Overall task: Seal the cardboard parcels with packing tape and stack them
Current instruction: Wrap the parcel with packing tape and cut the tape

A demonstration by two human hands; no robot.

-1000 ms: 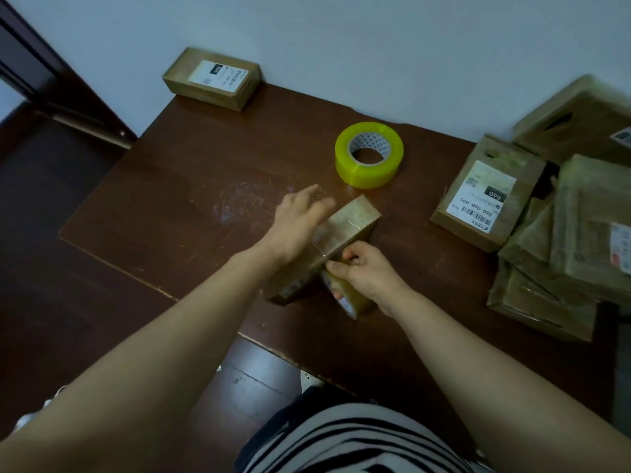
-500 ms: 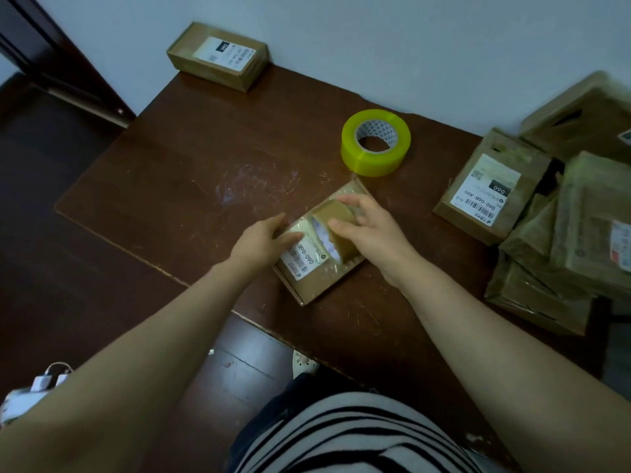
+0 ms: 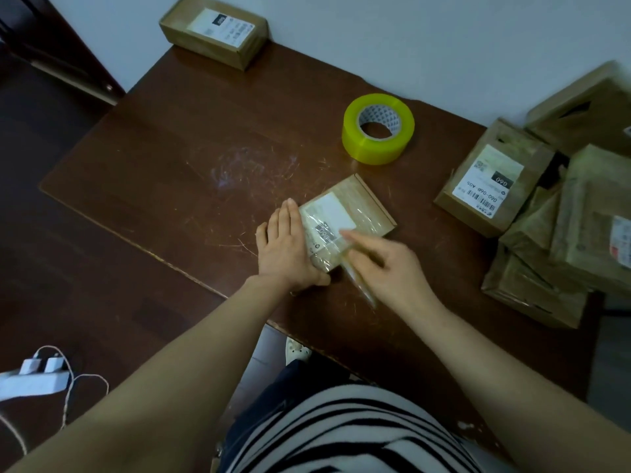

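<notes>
Left hand [image 3: 285, 249] lies flat, bracing the box [image 3: 345, 221]; right hand [image 3: 389, 264], seemingly empty-fingered though blurred, should press the tape [image 3: 333, 245] outward.

The single head view looks steeply down and forward from above the person's striped shirt [image 3: 345, 431], close enough that both forearms run in from the bottom edge toward the middle of the brown table [image 3: 177, 172]. It faces the white wall [image 3: 375, 39] along the table's far edge at twelve o'clock (the wide lens bends the table edges). Dark floor [image 3: 51, 268] fills nine o'clock, and no second view shares any of the scene.
</notes>
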